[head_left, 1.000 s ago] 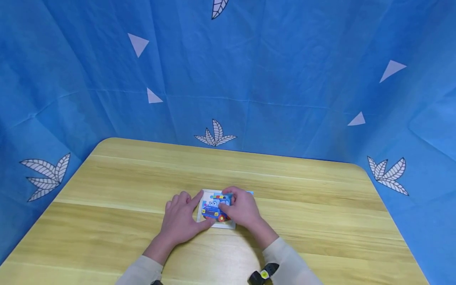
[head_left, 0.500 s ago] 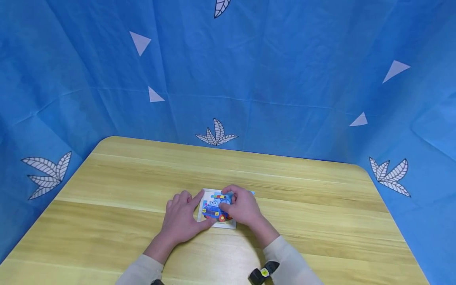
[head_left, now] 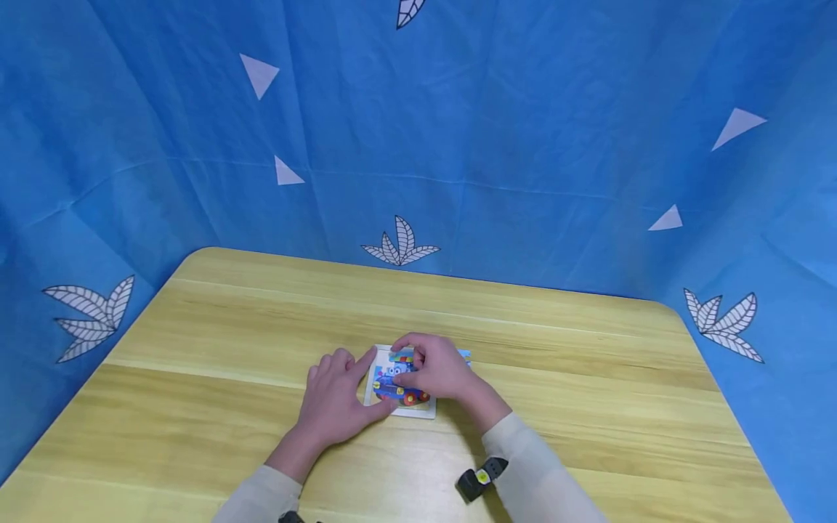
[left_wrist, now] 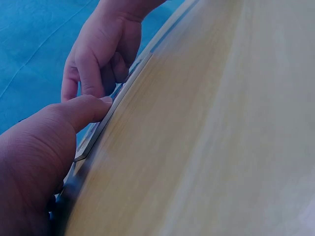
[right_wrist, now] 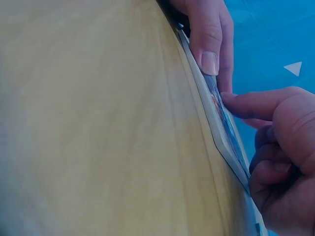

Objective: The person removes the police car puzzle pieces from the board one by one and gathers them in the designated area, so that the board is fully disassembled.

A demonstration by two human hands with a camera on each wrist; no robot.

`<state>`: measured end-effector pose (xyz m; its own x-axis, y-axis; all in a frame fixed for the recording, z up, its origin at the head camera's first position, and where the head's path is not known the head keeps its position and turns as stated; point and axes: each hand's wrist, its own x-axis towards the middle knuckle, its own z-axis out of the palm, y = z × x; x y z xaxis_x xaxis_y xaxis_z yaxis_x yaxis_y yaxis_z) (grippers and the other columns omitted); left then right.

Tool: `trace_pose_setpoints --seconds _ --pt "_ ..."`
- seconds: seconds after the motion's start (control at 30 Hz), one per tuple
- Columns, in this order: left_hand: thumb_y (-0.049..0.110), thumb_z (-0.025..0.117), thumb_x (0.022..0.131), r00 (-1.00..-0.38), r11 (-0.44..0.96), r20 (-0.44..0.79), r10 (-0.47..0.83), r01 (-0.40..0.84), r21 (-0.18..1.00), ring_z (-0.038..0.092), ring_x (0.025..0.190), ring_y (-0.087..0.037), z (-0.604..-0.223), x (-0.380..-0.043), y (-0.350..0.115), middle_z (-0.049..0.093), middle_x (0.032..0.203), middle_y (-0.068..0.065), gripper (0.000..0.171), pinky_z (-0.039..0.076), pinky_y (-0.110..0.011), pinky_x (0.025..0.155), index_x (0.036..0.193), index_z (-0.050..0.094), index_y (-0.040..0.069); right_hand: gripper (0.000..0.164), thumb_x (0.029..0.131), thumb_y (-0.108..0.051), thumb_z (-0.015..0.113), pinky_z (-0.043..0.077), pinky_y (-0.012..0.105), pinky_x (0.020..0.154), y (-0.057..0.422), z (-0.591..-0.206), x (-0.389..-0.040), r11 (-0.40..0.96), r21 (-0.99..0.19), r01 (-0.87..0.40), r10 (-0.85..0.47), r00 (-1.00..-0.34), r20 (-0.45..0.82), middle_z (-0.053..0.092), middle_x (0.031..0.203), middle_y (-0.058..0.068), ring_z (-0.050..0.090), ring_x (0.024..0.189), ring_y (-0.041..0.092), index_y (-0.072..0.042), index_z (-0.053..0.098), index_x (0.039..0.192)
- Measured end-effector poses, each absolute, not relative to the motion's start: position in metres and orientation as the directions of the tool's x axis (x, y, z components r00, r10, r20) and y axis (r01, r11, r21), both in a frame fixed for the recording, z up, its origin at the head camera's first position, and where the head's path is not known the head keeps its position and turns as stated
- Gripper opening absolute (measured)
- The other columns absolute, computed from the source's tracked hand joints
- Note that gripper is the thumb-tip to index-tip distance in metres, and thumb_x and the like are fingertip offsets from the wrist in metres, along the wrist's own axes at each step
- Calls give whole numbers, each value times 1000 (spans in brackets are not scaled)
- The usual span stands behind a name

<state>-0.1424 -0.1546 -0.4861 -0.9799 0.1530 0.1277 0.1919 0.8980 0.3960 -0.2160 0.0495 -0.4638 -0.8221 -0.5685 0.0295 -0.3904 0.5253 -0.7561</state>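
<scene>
In the head view a small white-framed puzzle [head_left: 423, 415] with a blue cartoon car lies on the table. My left hand [head_left: 335, 403] rests at its left side, thumb and index finger spread wide, the index at the far left corner and the thumb on the near rim. My right hand [head_left: 441, 369] comes over the puzzle from the right. Its thumb and index finger are apart, with their tips down at the picture. In the right wrist view that thumb [right_wrist: 246, 104] touches the picture surface of the puzzle [right_wrist: 220, 115], while other fingers curl under. Much of the picture's right part is hidden.
A blue piece [head_left: 466, 355] shows just right of the puzzle, behind the right hand. The wooden table [head_left: 588, 407] has rounded far corners. A blue cloth [head_left: 556, 145] with white leaves and triangles hangs behind it and at both sides.
My right hand has shifted slightly left and away over the puzzle, its index finger reaching further across the picture. More of the blue piece shows at the right. The left hand keeps its place on the frame.
</scene>
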Motion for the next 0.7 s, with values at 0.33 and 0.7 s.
trace_pose_setpoints --seconds 0.33,0.7 --pt "73 69 75 -982 898 113 148 181 401 30 84 -20 -483 -142 -152 34 94 0 96 23 -38 73 150 49 17 40 79 -26 87 35 28 52 52 -462 -220 573 -746 -339 -549 -835 -43 43 54 -5 40 46 9 -16 70 114" --pt "74 68 75 -980 898 124 153 191 397 30 83 -19 -484 -142 -153 34 93 1 96 23 -38 73 150 49 17 40 79 -31 86 36 28 49 52 -455 -222 593 -715 -369 -589 -804 -74 49 57 -2 46 48 13 -18 70 113"
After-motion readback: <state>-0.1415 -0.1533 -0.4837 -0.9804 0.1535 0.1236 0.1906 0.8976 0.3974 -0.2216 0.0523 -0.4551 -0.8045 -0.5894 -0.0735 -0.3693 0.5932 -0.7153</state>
